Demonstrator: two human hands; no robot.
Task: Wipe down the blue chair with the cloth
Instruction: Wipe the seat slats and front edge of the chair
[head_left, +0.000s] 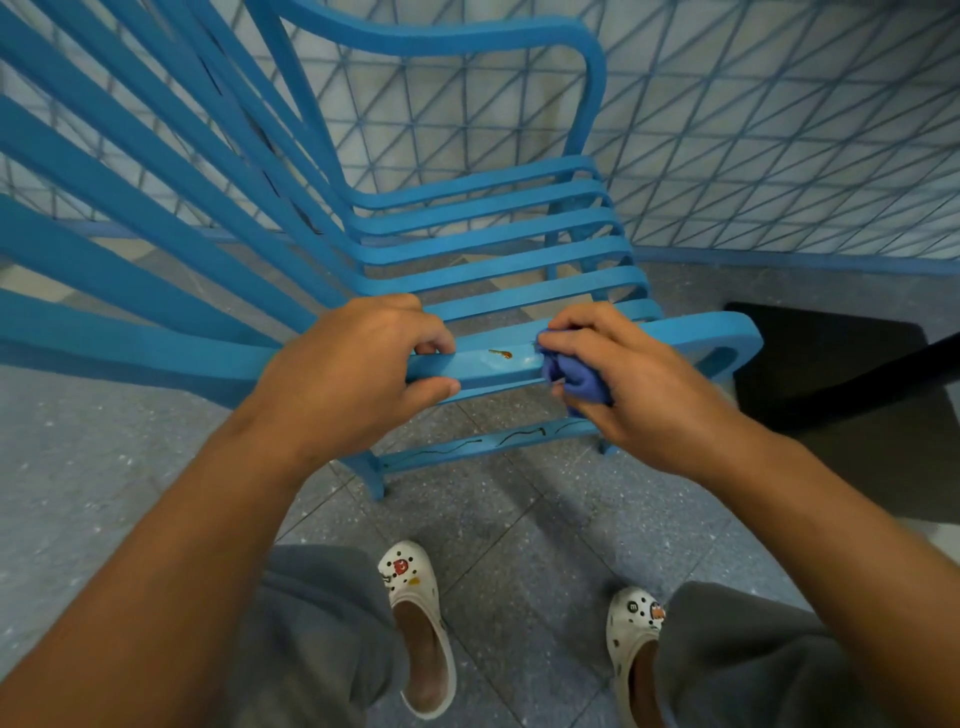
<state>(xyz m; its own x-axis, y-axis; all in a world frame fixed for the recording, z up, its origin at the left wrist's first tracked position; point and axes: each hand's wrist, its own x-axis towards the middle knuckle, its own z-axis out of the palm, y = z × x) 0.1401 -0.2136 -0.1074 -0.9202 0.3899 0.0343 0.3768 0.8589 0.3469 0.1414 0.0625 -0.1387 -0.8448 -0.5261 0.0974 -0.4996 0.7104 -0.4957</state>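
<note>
The blue slatted chair (483, 254) stands in front of me, seen from its side, backrest slats running off to the left. My left hand (348, 369) grips the near armrest (498, 364), fingers over the top and thumb under. My right hand (618, 374) holds a bunched blue-purple cloth (574, 379) against the same armrest further right. A small orange-brown stain (501, 354) sits on the armrest between my hands.
A blue lattice fence (779, 130) stands right behind the chair. A dark mat (831, 374) and a black bar (883, 379) lie to the right. The floor (519, 519) is grey speckled tile; my feet in white clogs (421, 613) stand close to the chair.
</note>
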